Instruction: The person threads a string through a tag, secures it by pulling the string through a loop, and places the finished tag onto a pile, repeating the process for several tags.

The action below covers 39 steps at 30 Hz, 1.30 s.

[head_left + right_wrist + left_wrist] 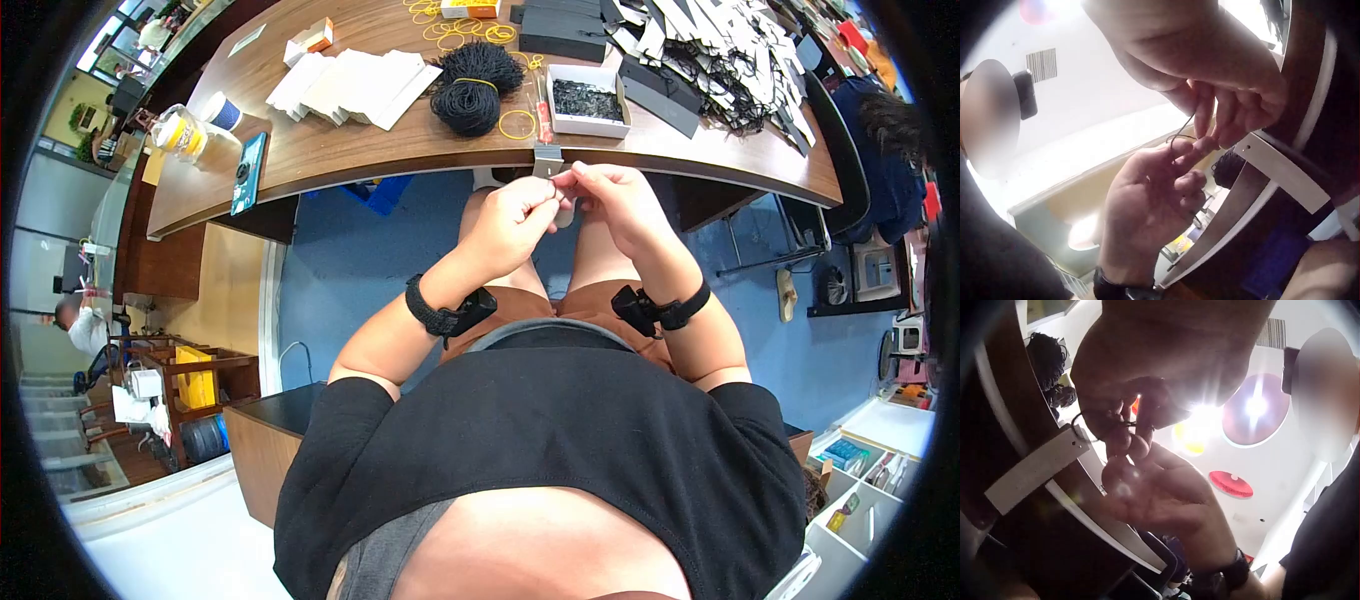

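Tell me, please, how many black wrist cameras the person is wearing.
2: the left wrist camera and the right wrist camera, one strapped on each side, both plainly visible.

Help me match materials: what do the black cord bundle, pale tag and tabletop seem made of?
Black cord bundle: probably textile, matte; thin, soft-looking strands.
Pale tag: likely stiff card, though plastic is possible; smooth face, straight edges, flat.
Tabletop: wood or wood-look laminate, slight sheen; brown grain shows.
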Each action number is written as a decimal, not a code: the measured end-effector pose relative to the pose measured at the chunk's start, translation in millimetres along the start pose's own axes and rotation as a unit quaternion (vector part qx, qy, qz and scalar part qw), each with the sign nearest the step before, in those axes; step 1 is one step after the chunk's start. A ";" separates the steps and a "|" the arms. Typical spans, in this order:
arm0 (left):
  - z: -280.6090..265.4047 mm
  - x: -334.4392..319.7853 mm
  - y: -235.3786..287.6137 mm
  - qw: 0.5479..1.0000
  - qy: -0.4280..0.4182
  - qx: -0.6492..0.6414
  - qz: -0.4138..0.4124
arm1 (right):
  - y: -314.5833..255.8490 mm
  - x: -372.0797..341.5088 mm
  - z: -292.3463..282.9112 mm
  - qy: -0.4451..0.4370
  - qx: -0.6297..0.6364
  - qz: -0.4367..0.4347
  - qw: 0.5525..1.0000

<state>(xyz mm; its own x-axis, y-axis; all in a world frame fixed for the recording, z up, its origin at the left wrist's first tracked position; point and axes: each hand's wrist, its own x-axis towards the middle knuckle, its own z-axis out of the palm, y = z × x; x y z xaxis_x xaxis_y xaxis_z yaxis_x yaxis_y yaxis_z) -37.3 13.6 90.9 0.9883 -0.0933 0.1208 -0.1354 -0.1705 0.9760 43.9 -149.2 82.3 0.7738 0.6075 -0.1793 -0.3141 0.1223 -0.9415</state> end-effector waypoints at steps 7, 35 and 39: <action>3.2 2.4 -7.3 0.986 0.042 0.095 0.131 | 11.0 -5.9 5.3 0.000 0.019 -0.022 1.000; -2.5 14.5 8.6 0.991 0.070 -0.081 0.086 | -0.7 1.6 29.9 0.014 0.071 -0.197 0.978; 0.1 19.9 -6.4 0.969 0.051 -0.242 0.021 | 1.5 5.7 36.1 0.020 0.097 -0.200 0.975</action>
<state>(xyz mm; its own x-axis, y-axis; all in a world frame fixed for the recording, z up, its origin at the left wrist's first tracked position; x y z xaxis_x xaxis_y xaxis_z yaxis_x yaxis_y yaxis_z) -16.7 12.7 87.1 0.9878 0.0115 0.1553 -0.1510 0.3140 0.9374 27.9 -117.2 90.1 0.8750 0.4511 0.1759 -0.0785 0.4906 -0.8678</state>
